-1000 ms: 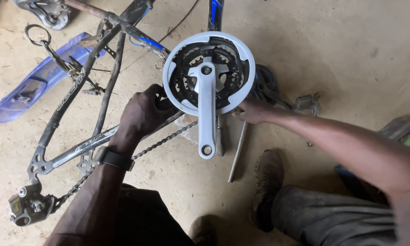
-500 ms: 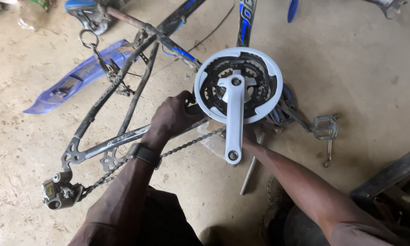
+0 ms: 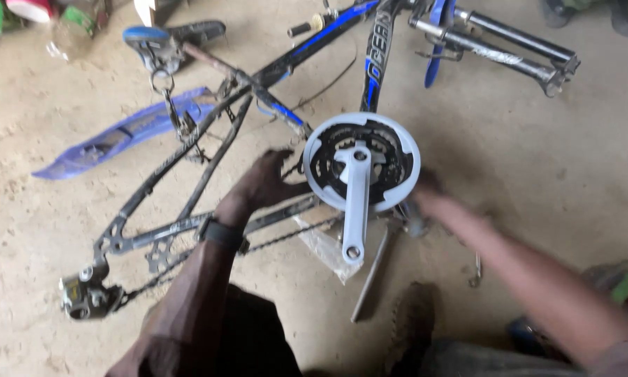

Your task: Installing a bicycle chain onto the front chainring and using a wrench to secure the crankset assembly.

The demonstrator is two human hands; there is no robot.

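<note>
A black and blue bicycle frame lies on a dirt floor. Its crankset has a white chain guard, and a white crank arm points toward me. My left hand, with a dark wristband, grips the frame just left of the chainring, fingers reaching to its edge. My right hand is blurred at the right rim of the crankset, partly behind it; its grip is hidden. A chain runs from the chainring back to the rear derailleur.
A blue mudguard lies left of the frame, with a saddle beyond it. The fork lies at the top right. A metal rod, a clear plastic bag and a small wrench lie under the crank. My shoe is nearby.
My right hand has moved from under the crank arm out to the right side of the crankset and is blurred. My left hand stays at the frame. The view has tilted up.
</note>
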